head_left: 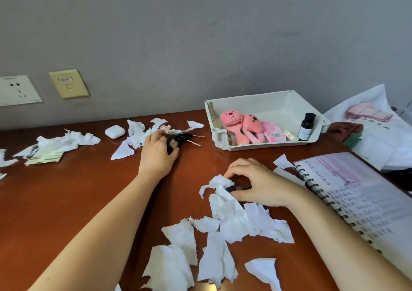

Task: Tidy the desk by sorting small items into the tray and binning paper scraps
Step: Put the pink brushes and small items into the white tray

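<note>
Paper scraps (176,268) crowd near desk (89,190) edge; left-centre lies bare.

Keys (181,137) in my left hand (156,154), small item (236,188) in my right hand (256,183). Beyond the right hand: tray (256,107); to its right: notebook (356,190); before it: paper scraps (234,221) on tabletop (89,190).

- Looks like a private study corner in a home or dormitory room rather than a shared office.
- Brown wooden desk (78,201) set against a plain grey wall (200,34), with a power socket (19,91) and a yellowed faceplate (69,84) just above the desk's far edge.
- Spiral-bound notebook (361,192) showing lines of printed text.
- Personal belongings: pink plush toys (243,127) and a dark bottle (307,126) in a white tray (256,103), an earbud case (115,131), keys (185,139), a white bag (379,134) at far right.
- Torn paper scraps (234,219) strewn across the desk.
</note>
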`<act>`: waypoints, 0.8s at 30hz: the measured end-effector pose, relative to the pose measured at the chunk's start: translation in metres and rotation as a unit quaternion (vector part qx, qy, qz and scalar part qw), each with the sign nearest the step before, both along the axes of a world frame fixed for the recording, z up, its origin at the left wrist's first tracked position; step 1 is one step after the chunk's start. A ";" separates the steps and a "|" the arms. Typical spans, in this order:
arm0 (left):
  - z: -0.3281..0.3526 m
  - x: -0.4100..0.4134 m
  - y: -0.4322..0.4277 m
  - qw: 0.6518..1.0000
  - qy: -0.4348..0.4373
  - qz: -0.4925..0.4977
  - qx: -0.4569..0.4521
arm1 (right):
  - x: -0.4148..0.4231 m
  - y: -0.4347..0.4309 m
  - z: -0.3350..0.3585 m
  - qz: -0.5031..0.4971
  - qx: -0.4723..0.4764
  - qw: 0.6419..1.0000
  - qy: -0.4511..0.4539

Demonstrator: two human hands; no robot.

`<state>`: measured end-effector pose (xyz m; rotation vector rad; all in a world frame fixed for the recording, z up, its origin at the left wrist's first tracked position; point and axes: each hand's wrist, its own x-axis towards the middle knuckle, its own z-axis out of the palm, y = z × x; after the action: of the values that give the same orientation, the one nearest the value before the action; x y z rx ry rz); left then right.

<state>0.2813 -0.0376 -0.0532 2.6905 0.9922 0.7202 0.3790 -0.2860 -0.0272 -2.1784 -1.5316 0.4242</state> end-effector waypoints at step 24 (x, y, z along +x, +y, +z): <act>0.069 -0.046 -0.047 0.950 -0.247 -0.068 -0.179 | -0.006 0.010 0.002 -0.216 0.282 0.923 0.149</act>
<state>0.2349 -0.0848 0.0163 2.0921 0.7178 1.0055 0.3727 -0.2756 -0.0254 -1.8094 -0.8354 0.1318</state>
